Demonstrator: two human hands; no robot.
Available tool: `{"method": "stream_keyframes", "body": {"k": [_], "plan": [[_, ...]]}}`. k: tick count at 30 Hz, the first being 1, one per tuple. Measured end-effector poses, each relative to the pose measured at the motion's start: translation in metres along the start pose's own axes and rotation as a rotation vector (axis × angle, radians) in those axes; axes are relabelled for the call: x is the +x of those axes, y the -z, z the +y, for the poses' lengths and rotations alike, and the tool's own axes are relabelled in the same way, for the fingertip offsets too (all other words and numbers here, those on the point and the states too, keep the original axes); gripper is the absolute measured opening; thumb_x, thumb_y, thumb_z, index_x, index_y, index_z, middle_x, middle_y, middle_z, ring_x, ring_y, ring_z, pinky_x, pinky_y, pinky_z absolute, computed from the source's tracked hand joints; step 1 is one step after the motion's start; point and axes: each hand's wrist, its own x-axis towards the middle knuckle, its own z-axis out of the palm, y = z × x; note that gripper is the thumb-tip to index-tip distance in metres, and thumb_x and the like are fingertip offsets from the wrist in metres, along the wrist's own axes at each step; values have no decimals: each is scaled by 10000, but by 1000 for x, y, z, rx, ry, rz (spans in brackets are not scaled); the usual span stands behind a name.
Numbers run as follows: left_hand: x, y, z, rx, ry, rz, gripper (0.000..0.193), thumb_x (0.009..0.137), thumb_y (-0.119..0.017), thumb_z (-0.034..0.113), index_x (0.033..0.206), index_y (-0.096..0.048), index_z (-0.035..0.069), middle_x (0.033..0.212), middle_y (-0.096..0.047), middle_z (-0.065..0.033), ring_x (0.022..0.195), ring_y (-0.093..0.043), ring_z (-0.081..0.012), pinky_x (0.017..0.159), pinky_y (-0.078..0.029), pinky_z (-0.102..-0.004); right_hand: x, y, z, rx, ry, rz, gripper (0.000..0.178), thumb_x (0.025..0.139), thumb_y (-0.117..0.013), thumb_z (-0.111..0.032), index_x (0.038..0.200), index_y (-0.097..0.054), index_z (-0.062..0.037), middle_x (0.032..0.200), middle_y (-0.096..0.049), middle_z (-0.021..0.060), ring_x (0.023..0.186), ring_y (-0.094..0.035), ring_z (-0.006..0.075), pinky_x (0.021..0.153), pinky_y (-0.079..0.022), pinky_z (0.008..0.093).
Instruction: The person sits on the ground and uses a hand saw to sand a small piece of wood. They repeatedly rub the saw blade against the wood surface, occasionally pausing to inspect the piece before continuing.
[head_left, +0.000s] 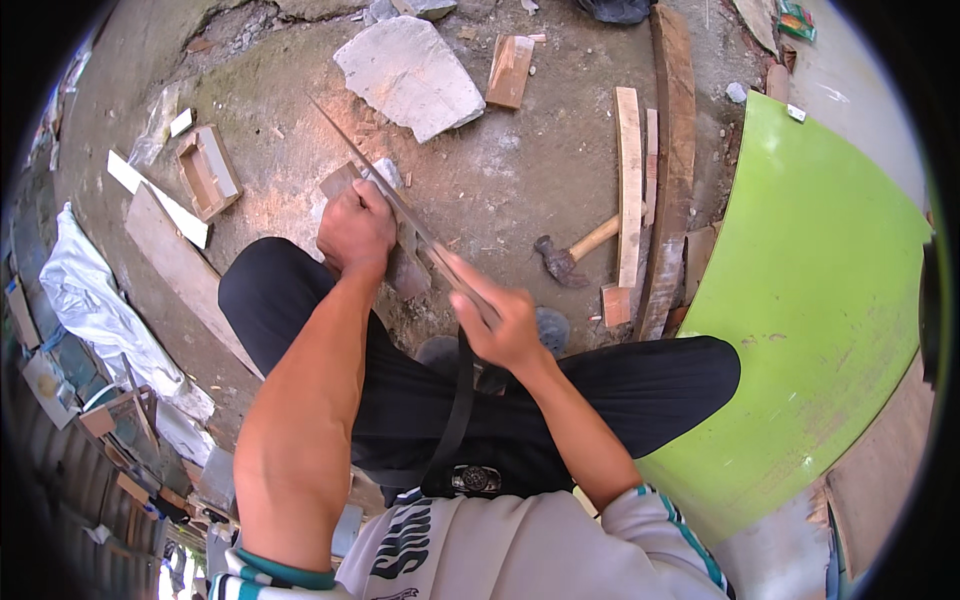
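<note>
My right hand (505,325) is closed around the handle of a handsaw (405,210). The long, narrow blade slants away to the far left, seen nearly edge-on. My left hand (357,228) is closed on a short wooden board (410,272), which lies low between my knees. The blade passes just right of this fist, over or against the board; whether its teeth are in the wood I cannot tell. Pale sawdust is spread on the ground beyond the left hand.
A claw hammer (562,262) lies right of the saw, beside a pale wood strip (628,185) and a long beam (672,150). A flat stone slab (410,78) and a wood block (510,72) lie ahead. A green panel (820,300) is at right, a hollow wooden piece (209,172) at left.
</note>
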Motion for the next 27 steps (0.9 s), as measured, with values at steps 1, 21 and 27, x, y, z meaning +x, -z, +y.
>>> {"method": "stream_keyframes", "body": {"k": [1, 21, 27], "plan": [[-1, 3, -6, -2, 14, -23, 433, 975, -482, 362, 818, -727, 41, 830, -703, -213, 793, -681, -423, 740, -531, -525, -31, 14, -5, 4, 9, -6, 421, 922, -637, -34, 1337, -621, 33, 1228, -694, 242, 1051, -735, 312, 830, -593, 336], [-1, 1, 4, -24, -75, -24, 391, 957, -502, 328, 762, -706, 58, 826, -719, -159, 836, -692, -360, 754, -539, -490, 11, 14, -19, -9, -66, -28, 406, 940, -649, -79, 1330, -627, 32, 1081, -713, 273, 889, -758, 249, 748, -564, 330], [0, 7, -10, -65, -57, -26, 486, 994, -436, 395, 850, -734, 39, 852, -707, -236, 832, -685, -437, 789, -529, -531, -78, 32, -33, -12, 41, 50, 429, 946, -612, -47, 1370, -603, 16, 1207, -701, 230, 971, -754, 316, 775, -584, 342]]}}
